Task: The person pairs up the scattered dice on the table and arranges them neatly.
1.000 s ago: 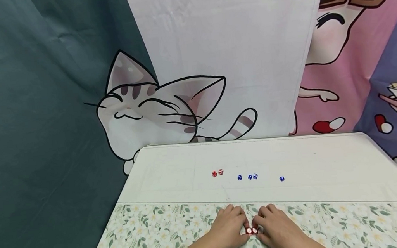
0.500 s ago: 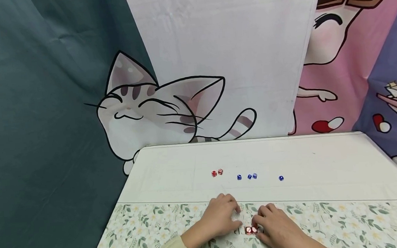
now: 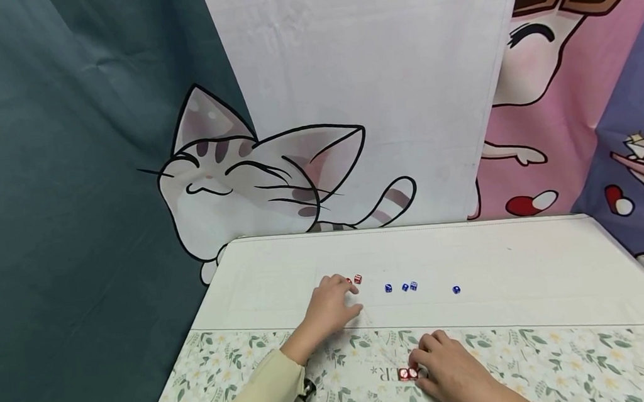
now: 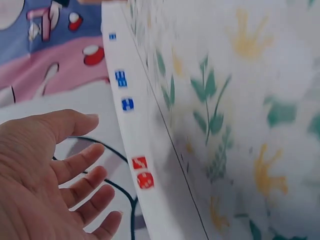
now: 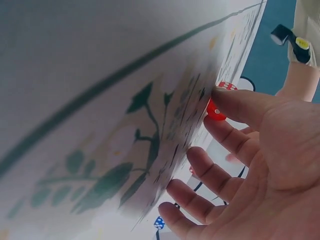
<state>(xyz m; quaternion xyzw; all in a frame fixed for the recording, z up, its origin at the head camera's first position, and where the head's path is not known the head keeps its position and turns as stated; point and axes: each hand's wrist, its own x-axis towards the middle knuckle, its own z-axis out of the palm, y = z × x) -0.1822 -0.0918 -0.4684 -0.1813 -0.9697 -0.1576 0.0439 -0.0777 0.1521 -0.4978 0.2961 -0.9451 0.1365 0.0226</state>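
Observation:
Two red dice point(image 3: 408, 374) sit side by side on the floral strip near the front. My right hand point(image 3: 451, 370) stays there, its thumb and index finger pinching the right-hand red die point(image 5: 217, 111) of the pair. My left hand point(image 3: 330, 304) reaches over the white part of the table, fingers apart and holding nothing. Just past its fingertips are two more red dice, the right one point(image 3: 358, 279) in plain sight and the left one partly hidden by the fingers. Both of these red dice point(image 4: 142, 172) show in the left wrist view.
Several blue dice lie right of the far red ones: one blue die point(image 3: 388, 288), a close pair of blue dice point(image 3: 409, 287), and a blue die point(image 3: 456, 290) further right. The white table point(image 3: 530, 254) ends at a printed curtain point(image 3: 393, 94) behind.
My left hand has left the front pair of red dice and moved forward and left to the far red dice. My right hand has stayed at the front pair.

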